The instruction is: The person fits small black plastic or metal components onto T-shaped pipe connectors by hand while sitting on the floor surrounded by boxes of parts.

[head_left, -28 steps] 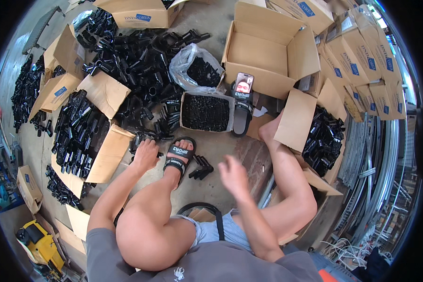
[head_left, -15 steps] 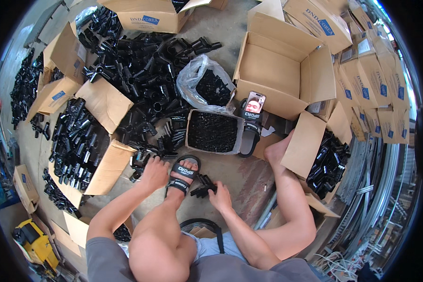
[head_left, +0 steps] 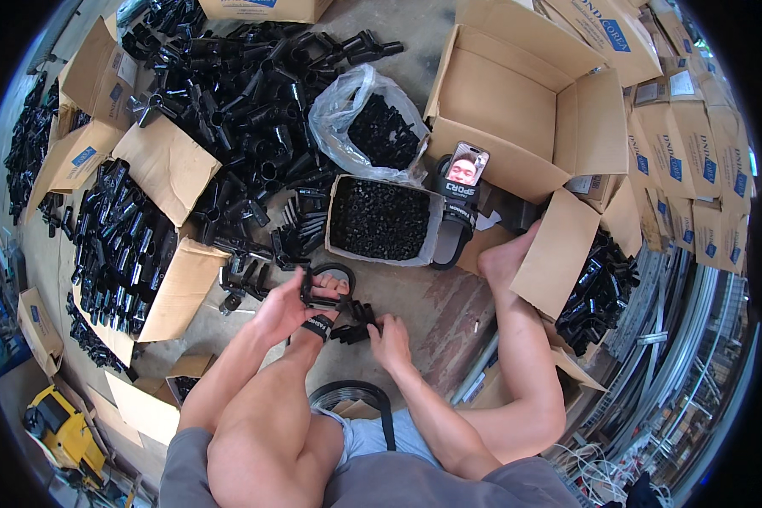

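My left hand (head_left: pixel 281 311) is raised over my sandalled foot, its thumb and fingers closed round a black bracket-like part (head_left: pixel 313 292). Some of that part blends with the dark sandal (head_left: pixel 317 325) behind it. To the right of the foot, my right hand (head_left: pixel 390 342) has its fingers curled at the edge of a small cluster of black parts (head_left: pixel 352 323). Whatever lies between those fingertips is too small to make out. Beyond the foot stands an open box of small black pieces (head_left: pixel 381 222), with a clear plastic bag (head_left: pixel 334 114) of similar pieces behind it.
A heap of black tubular parts (head_left: pixel 262 110) spreads across the floor at far left. Open cartons of black parts stand left (head_left: pixel 178 296) and right (head_left: pixel 559 254). A large open carton (head_left: pixel 499 110) is at the back. A phone (head_left: pixel 468 164) leans on the other sandal (head_left: pixel 455 222).
My left hand has come up from the loose parts on the floor and moved right, now with a black part in it. My right hand has shifted slightly left beside the cluster.
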A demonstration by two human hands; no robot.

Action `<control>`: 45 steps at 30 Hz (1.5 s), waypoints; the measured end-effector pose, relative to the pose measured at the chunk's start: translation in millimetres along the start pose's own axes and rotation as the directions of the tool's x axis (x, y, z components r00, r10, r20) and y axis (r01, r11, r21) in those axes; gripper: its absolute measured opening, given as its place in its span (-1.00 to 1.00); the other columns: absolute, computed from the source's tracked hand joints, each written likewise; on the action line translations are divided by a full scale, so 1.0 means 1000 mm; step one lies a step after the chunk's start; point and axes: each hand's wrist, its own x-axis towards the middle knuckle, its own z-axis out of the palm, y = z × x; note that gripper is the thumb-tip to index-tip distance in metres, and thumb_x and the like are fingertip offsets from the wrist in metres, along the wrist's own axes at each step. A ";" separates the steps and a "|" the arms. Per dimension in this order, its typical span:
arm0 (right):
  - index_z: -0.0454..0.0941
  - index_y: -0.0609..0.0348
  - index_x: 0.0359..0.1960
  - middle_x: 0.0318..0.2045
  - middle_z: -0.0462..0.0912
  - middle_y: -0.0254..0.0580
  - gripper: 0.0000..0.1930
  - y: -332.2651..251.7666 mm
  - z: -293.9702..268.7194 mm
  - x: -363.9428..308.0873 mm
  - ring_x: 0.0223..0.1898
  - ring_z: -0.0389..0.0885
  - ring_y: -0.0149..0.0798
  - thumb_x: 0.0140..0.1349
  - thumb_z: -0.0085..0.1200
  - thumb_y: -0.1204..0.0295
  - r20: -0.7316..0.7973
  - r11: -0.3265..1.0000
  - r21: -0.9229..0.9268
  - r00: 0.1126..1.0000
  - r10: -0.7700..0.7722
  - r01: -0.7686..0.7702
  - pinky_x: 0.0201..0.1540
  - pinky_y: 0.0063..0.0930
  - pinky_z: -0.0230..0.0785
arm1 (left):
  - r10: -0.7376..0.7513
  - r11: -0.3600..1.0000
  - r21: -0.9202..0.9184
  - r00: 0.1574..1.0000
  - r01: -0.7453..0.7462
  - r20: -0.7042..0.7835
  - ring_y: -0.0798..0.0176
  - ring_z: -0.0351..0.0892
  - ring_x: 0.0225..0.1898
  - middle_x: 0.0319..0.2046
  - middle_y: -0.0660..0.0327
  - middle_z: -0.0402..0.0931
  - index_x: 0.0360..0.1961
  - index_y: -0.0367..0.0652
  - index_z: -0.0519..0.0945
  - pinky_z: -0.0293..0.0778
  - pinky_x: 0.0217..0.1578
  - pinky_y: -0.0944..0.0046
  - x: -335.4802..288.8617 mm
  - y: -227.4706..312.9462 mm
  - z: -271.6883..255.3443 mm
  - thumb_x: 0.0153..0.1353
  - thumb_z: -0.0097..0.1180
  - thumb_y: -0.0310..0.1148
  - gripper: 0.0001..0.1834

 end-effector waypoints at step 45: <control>0.52 0.42 0.11 -0.15 0.70 -0.17 -0.64 -0.149 -0.108 0.042 -0.14 0.63 -0.41 0.44 0.18 0.36 0.319 0.713 0.700 0.905 -0.281 -0.025 -0.05 -0.47 0.51 | 0.300 0.301 0.867 0.903 -0.396 0.308 0.37 0.67 -0.13 -0.15 0.08 0.74 0.42 -0.25 0.38 0.57 -0.03 0.25 -0.022 0.024 0.025 0.23 0.37 -0.43 -0.26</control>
